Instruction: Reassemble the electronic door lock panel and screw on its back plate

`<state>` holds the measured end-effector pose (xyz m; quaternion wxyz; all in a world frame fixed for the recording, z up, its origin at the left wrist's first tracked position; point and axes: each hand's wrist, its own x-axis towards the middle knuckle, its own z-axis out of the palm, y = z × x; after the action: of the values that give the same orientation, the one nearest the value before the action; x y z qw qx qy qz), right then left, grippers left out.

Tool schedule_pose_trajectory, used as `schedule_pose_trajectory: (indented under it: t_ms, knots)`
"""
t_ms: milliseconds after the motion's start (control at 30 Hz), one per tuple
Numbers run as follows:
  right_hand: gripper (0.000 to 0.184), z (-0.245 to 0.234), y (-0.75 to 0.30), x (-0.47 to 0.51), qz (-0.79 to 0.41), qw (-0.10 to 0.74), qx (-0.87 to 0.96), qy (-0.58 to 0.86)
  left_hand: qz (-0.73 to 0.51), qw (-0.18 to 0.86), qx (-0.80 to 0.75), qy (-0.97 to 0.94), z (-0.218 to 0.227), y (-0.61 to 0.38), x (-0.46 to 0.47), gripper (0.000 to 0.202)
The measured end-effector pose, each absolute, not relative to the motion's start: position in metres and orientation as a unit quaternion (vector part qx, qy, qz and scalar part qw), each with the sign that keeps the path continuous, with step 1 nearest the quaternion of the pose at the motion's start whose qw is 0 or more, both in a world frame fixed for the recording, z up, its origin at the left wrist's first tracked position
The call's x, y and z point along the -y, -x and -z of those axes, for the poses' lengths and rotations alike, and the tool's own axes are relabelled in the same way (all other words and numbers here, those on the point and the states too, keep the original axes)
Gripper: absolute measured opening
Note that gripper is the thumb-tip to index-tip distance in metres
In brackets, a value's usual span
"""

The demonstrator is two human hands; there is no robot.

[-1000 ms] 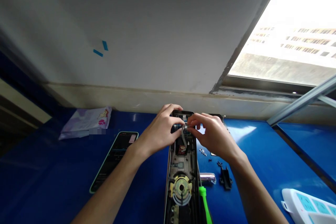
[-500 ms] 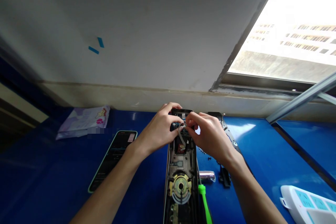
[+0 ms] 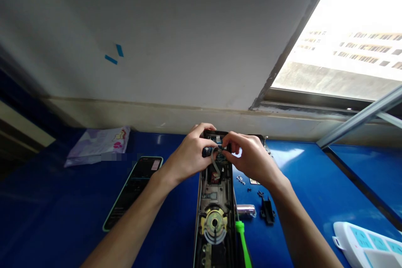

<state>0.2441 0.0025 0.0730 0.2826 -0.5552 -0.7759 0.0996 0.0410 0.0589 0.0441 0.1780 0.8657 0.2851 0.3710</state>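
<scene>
1. Thumb and forefinger of the left hand bend toward each other at the upper end of a gray cable; whether they pinch it cannot be told.
2. The right hand meets them from the other side, its thumb and forefinger nearly together and other fingers curled; anything between the tips is too small to make out.
3. Beneath both hands, a blue circuit board sits in the far end of a long, opened black housing, which lies lengthwise before the person. The cable loops down to a small red board.
4. Nearer the camera, a gold-colored round part sits inside the same housing.
5. Just right of it lie a green-handled screwdriver, a shiny pink cylinder, scattered screws and a black bracket.
6. On the blue table, a phone rests by the left forearm, a pale purple packet beyond; a white power strip occupies the right corner.
</scene>
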Motion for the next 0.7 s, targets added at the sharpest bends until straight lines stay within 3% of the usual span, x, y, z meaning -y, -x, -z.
schedule_pose_trajectory:
  t_ms: [567, 700]
  knots:
    - [0.015, -0.086, -0.245, 0.005, -0.119, 0.332, 0.767, 0.536, -0.351, 0.215, -0.304, -0.859, -0.050, -0.039, -0.058, 0.011]
    - [0.014, -0.100, -0.240, 0.020, -0.220, 0.252, 0.798, 0.501, -0.333, 0.234, -0.317, -0.856, -0.053, -0.038, -0.055, 0.016]
